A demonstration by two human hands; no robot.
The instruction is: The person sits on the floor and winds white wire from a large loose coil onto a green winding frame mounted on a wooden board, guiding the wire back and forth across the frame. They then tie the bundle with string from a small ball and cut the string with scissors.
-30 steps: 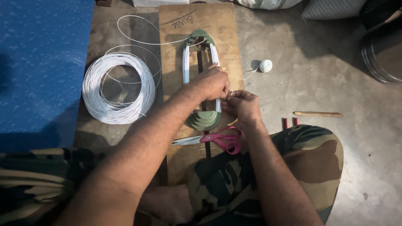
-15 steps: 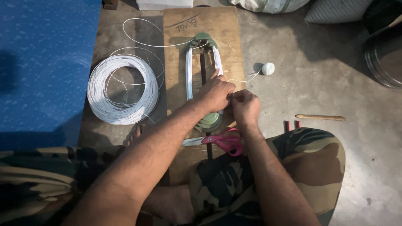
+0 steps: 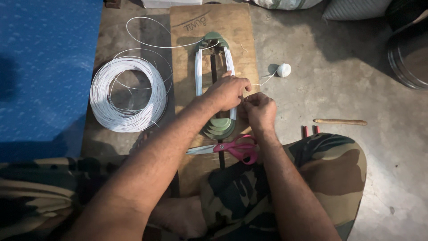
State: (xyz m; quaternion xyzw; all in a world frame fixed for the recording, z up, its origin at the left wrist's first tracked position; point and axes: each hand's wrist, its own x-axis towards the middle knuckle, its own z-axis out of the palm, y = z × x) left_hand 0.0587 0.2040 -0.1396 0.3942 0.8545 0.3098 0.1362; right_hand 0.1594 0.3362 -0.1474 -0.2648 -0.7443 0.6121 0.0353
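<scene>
A winding frame [image 3: 214, 85] lay along a board [image 3: 187, 53] on the floor [image 3: 356, 89]. A coil of wire [image 3: 127, 93] sat to its left, a thread ball [image 3: 284, 70] to its right. Scissors [image 3: 232, 148] lay across the board's near end, by the knee [image 3: 330, 165]. A stick [image 3: 339, 121] rested farther right.

- Former [image 3: 214, 85]: middle of the right white band and part of the lower green end hidden under the left hand [image 3: 228, 91].
- Thread [image 3: 263, 81]: too thin to follow between the fingers; the pinch is hidden.
- Right hand [image 3: 261, 110]: fingertips curled under, unseen.
- Scissors [image 3: 232, 148]: one loop partly behind the right wrist.
- Drum [image 3: 408, 53]: cut by the right edge.
- Sacks [image 3: 352, 6]: cut by the top edge.
</scene>
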